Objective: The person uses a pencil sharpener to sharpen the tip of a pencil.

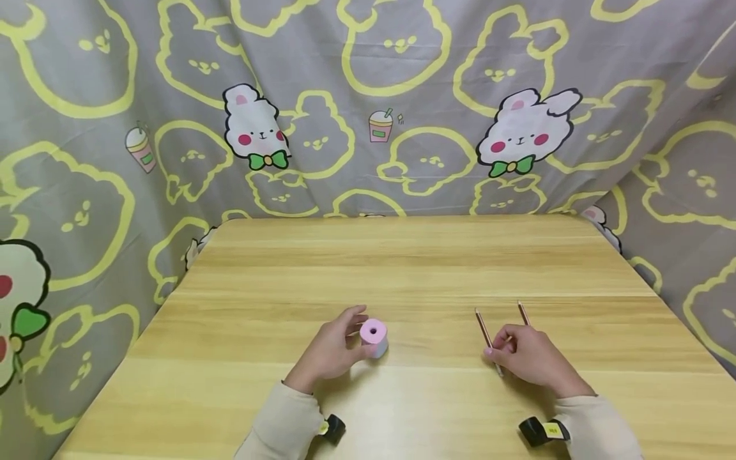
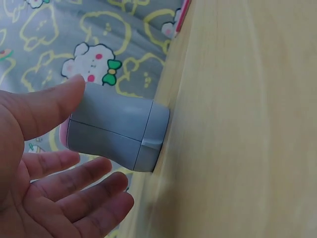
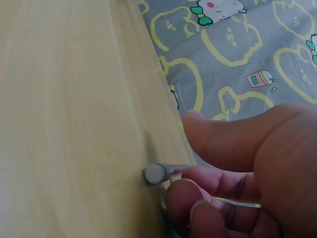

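A small pencil sharpener (image 1: 375,345) with a pink top, a round hole in it and a grey body stands upright on the table. My left hand (image 1: 333,348) is beside it, thumb at its near side, fingers spread loosely. In the left wrist view the thumb overlaps the sharpener's (image 2: 111,126) edge; whether it touches I cannot tell. On the right, a thin pencil (image 1: 482,324) lies on the table beneath my right hand (image 1: 531,358). The right wrist view shows bent fingers beside the pencil's end (image 3: 156,173) and the thumb apart above it.
A second pencil (image 1: 522,312) lies further right, its near part hidden behind the right hand. The wooden table (image 1: 402,268) meets a grey patterned curtain (image 1: 368,166) at the back and sides. Each wrist wears a black camera (image 1: 533,432).
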{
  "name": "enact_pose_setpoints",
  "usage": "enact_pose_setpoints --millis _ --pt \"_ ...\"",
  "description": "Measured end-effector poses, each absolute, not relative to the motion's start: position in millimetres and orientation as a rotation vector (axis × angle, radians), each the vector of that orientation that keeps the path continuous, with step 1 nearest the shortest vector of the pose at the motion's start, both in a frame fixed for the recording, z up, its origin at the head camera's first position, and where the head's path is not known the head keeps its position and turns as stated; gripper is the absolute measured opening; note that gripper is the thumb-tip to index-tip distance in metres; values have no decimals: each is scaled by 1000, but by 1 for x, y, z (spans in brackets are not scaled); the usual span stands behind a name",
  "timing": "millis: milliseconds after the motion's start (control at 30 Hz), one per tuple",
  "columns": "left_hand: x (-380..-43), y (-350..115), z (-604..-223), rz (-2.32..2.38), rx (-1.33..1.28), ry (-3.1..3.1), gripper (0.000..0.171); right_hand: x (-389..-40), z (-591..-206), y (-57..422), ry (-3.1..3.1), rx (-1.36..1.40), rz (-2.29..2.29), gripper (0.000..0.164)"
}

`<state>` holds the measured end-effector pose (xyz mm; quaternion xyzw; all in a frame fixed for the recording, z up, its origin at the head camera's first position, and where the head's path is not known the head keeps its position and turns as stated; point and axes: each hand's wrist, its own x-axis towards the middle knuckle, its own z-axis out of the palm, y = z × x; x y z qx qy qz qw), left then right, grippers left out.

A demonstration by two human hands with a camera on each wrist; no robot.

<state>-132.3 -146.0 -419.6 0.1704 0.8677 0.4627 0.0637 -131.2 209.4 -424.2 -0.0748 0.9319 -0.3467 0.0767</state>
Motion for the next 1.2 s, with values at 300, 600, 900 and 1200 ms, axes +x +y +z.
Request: enact_pose_setpoints --millis 300,600,900,1200 --pt "-132 -141 -416 1376 534 2618 69 -133 -426 212 2772 -271 -1029 25" --pt "-135 -139 -417 1263 543 2654 65 -135 -428 210 2727 -243 -993 23" --pt "-134 -137 -417 1246 573 2663 64 -135 -426 208 2768 -319 -941 22" --pt "-134 -135 -420 1232 605 2681 54 -136 -429 211 2807 -412 -941 18"
